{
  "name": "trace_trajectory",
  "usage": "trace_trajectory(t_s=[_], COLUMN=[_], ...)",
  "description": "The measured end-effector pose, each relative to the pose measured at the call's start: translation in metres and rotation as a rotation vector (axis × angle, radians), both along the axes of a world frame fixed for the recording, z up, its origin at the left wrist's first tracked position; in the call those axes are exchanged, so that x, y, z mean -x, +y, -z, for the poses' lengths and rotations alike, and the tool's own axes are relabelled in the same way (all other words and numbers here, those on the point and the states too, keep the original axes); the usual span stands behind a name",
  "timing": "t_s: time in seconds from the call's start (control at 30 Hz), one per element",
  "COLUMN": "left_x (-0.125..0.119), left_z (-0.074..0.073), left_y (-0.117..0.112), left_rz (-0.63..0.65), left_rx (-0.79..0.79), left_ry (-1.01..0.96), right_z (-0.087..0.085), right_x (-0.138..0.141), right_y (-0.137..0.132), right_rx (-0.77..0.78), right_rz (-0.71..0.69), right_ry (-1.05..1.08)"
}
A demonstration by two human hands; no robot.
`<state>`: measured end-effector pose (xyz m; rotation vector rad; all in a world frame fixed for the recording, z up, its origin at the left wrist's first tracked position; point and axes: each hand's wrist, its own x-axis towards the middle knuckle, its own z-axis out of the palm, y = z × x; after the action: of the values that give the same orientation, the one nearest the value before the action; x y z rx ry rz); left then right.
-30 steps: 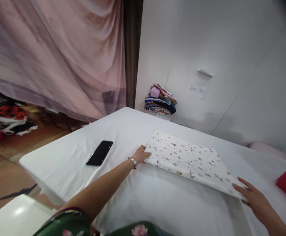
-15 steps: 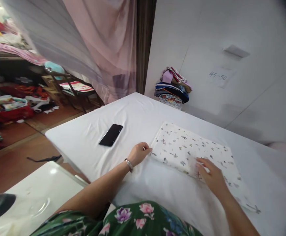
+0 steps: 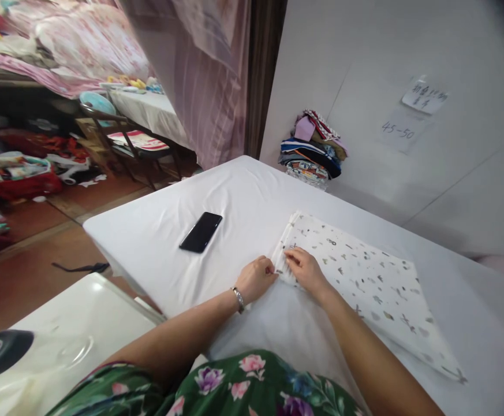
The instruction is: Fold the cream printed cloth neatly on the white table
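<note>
As L hand (image 3: 257, 281) & R hand (image 3: 309, 274), fingers curled (grip unclear), sit at printed cloth's (image 3: 364, 280) end nearest phone (image 3: 200, 232), long axis runs away from phone.

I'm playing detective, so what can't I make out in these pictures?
All in the head view:
- Cloth: the right arm covers part of its near edge.
- Left hand: its curled fingers hide whether it pinches the cloth.
- Upper note: the writing is too blurred to read.
- Dark round thing: cut off by the left edge.
- Phone: its underside faces the table.
</note>
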<state>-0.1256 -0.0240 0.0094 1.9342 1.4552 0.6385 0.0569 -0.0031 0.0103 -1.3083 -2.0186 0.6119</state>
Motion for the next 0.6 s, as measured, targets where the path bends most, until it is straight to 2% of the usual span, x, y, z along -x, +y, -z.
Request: trace_trajectory(t_s=[0.17, 0.3, 0.4, 0.6], left_x=[0.017, 0.019, 0.017, 0.015], left_z=[0.003, 0.004, 0.003, 0.001], left_y=[0.010, 0.011, 0.009, 0.008], left_rz=[0.002, 0.019, 0.039, 0.041], left_rx=[0.007, -0.003, -0.030, -0.051], left_ry=[-0.008, -0.045, -0.117, -0.209], right_z=[0.002, 0.000, -0.006, -0.024], right_x=[-0.003, -0.005, -0.002, 0.006], right_y=[-0.003, 0.002, 0.014, 0.042], right_rx=[0.015, 0.003, 0.014, 0.066], right_rz=[-0.023, -0.037, -0.066, -0.222], right_ry=[-0.034, -0.109, -0.243, -0.548])
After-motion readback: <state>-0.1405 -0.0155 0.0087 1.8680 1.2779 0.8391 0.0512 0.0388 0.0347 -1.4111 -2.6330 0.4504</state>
